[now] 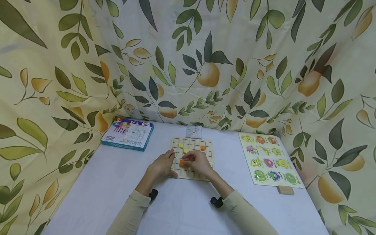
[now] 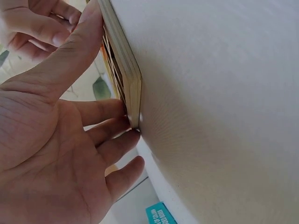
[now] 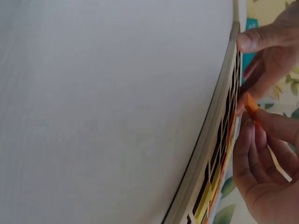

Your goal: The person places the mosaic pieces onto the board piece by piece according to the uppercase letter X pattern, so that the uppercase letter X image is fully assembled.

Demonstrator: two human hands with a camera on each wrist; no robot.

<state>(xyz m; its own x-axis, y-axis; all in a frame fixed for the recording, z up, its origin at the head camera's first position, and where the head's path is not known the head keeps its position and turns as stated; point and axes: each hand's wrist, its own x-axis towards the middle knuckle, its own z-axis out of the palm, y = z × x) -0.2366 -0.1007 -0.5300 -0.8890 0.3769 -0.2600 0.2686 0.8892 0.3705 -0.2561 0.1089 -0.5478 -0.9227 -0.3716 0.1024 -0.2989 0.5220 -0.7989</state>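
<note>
Over the middle of the wooden grid board [image 1: 192, 158] on the bench [image 1: 182, 209], my right hand [image 1: 199, 162] pinches an orange tile [image 1: 182, 162] (placing, I judge) while my left hand [image 1: 162, 165], fingers spread, steadies the board's edge; next it needs lining up with an empty cell.

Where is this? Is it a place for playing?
Probably a small play or puzzle corner. A white table stands in front of a leaf-and-fruit curtain. On it lie a wooden grid board with coloured tiles, a fruit peg puzzle and a game box.
</note>
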